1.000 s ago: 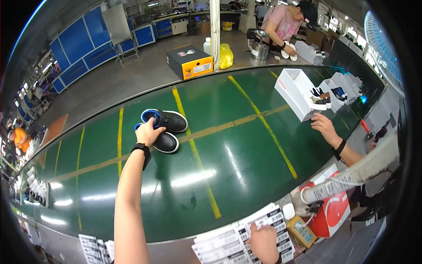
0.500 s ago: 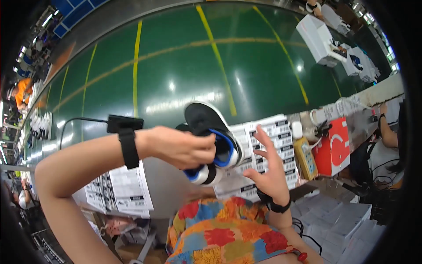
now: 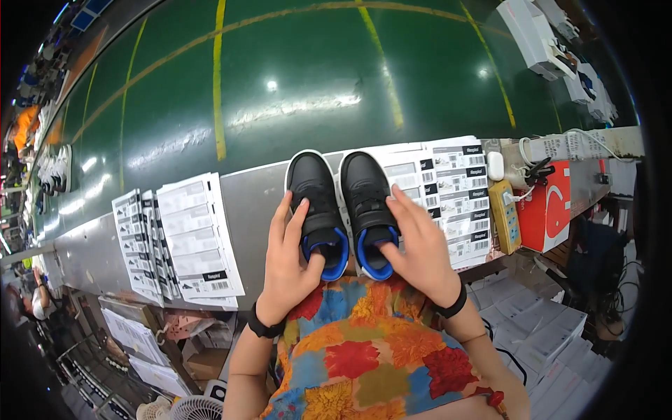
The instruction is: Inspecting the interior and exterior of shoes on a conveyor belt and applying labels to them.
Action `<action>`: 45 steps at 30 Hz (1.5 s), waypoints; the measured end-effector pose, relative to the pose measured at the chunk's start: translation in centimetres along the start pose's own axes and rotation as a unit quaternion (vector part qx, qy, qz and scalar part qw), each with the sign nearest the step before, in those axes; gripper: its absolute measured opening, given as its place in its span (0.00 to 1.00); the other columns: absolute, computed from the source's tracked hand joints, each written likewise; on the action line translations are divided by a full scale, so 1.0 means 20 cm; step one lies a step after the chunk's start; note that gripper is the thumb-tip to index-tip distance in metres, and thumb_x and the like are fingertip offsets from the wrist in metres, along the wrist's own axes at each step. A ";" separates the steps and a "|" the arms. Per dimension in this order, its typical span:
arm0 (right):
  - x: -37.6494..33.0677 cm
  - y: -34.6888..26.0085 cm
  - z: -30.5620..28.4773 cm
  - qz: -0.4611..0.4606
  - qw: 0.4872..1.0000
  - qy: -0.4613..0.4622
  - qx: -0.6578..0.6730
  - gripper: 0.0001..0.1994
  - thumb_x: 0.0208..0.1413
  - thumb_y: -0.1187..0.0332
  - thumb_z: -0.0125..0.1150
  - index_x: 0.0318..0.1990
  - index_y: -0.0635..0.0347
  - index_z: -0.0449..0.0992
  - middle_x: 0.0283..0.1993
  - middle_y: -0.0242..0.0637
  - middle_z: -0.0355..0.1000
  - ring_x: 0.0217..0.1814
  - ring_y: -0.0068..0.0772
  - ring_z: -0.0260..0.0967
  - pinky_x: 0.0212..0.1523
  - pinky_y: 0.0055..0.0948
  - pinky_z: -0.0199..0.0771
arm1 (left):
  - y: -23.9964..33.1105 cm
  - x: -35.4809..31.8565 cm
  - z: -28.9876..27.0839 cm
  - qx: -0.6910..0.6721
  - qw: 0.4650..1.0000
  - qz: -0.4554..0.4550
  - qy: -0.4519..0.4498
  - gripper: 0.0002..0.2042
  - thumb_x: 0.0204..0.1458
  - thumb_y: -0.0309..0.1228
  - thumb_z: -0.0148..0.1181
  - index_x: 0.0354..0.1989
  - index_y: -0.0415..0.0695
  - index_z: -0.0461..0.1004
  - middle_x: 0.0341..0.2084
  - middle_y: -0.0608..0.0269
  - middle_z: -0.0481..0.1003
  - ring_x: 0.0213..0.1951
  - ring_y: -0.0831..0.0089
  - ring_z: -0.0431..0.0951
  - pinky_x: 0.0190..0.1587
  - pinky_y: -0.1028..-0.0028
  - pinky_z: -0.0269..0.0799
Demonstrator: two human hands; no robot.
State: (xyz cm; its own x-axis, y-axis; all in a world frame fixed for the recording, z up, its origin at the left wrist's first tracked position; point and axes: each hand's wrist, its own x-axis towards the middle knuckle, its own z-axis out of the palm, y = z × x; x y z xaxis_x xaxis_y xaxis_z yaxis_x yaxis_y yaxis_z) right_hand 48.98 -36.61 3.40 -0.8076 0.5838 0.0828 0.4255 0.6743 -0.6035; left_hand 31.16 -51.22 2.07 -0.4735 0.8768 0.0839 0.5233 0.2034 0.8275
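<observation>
Two black sneakers with blue linings and white soles stand side by side at the bench edge, toes pointing away from me. My left hand (image 3: 285, 260) grips the left sneaker (image 3: 311, 176), its thumb inside the collar and its fingers along the outer side. On the other side, my right hand (image 3: 425, 253) holds the right sneaker (image 3: 364, 180) the same way, thumb in the opening. Each sneaker has a strap across the top. Printed label sheets (image 3: 458, 203) lie beside and partly behind the right sneaker.
More label sheets (image 3: 196, 238) lie on the grey bench (image 3: 255, 199) at left. A yellow power strip (image 3: 505, 217), a white case (image 3: 495, 166) and a red box (image 3: 547, 210) stand at right. Beyond is a green surface (image 3: 280, 63) with yellow lines. White boxes (image 3: 528, 35) sit far right.
Before, my left hand was at a sneaker's opening while my right hand was spread beside it. Now each hand holds one sneaker, and the pair is lined up evenly. A black device with a cable no longer shows.
</observation>
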 end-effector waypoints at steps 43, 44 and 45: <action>0.24 0.08 0.01 -0.265 0.960 0.009 0.090 0.14 0.42 0.65 0.70 0.36 0.62 0.78 0.37 0.41 0.76 0.39 0.40 0.75 0.41 0.31 0.76 | -0.07 0.18 -0.11 0.078 0.970 0.229 -0.030 0.14 0.44 0.31 0.70 0.38 0.39 0.78 0.39 0.54 0.77 0.42 0.62 0.79 0.47 0.66 0.76; 0.18 0.09 0.01 -0.165 0.982 0.007 0.094 0.17 0.44 0.65 0.70 0.41 0.63 0.77 0.44 0.45 0.74 0.45 0.43 0.73 0.45 0.33 0.75 | -0.09 0.12 -0.09 0.072 0.972 0.220 -0.038 0.14 0.44 0.31 0.70 0.38 0.39 0.78 0.39 0.54 0.77 0.42 0.62 0.79 0.47 0.66 0.76; 0.13 0.10 0.01 -0.060 0.994 0.007 0.096 0.20 0.46 0.66 0.69 0.47 0.64 0.75 0.51 0.48 0.71 0.51 0.45 0.70 0.49 0.34 0.74 | -0.11 0.07 -0.08 -0.062 0.996 0.056 0.012 0.18 0.47 0.31 0.66 0.46 0.38 0.74 0.47 0.52 0.73 0.49 0.62 0.75 0.52 0.66 0.71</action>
State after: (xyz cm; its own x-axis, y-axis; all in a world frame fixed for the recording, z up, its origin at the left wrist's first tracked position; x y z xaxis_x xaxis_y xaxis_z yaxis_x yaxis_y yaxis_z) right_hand 47.70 -33.93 2.34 -0.8413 0.5117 0.1744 0.2397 0.6422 -0.7281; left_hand 28.32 -51.14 1.30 -0.4350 0.8796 0.1925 0.4833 0.0477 0.8742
